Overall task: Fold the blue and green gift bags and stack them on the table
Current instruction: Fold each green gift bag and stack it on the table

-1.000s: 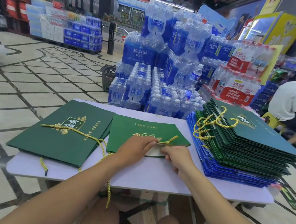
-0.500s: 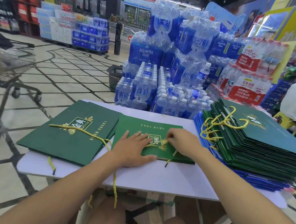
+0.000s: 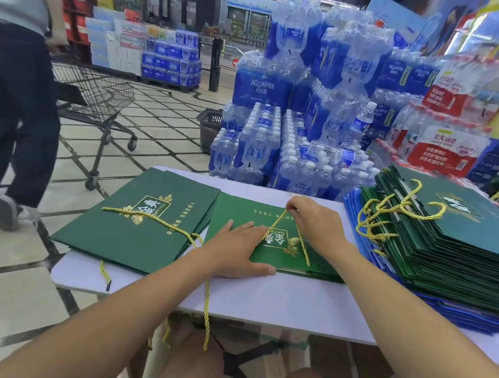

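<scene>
1. At the far left, a person in dark trousers point(image 3: 10, 108) is standing on the tiled floor beside a wire shopping trolley point(image 3: 98, 96)
2. On the left part of the white rectangular table point(image 3: 261, 301), a flattened dark green paper gift bag with a gold logo point(image 3: 120, 236) is lying face up on at least one more like it; its twisted gold cord handle point(image 3: 152, 218) is trailing across it and hanging over the table's near edge
3. The left hand point(image 3: 235, 250) is lying flat, fingers straight and slightly spread, pressing on the near left part of a folded, brighter green paper gift bag point(image 3: 240, 209); this bag is lying in the middle of the table, just beside the dark green one
4. The right hand point(image 3: 315, 223) is resting over the far right part of that same bag, its thumb and forefinger pinching the bag's gold cord loop point(image 3: 302, 245), whose two strands are running back across the logo
5. On the right, a tall pile of flat dark green gift bags point(image 3: 457, 250) is sitting on flat blue gift bags point(image 3: 459, 317), with gold handles bunching at its left side
6. Behind the table, shrink-wrapped packs of blue-labelled water bottles point(image 3: 284, 84) are standing stacked high
</scene>
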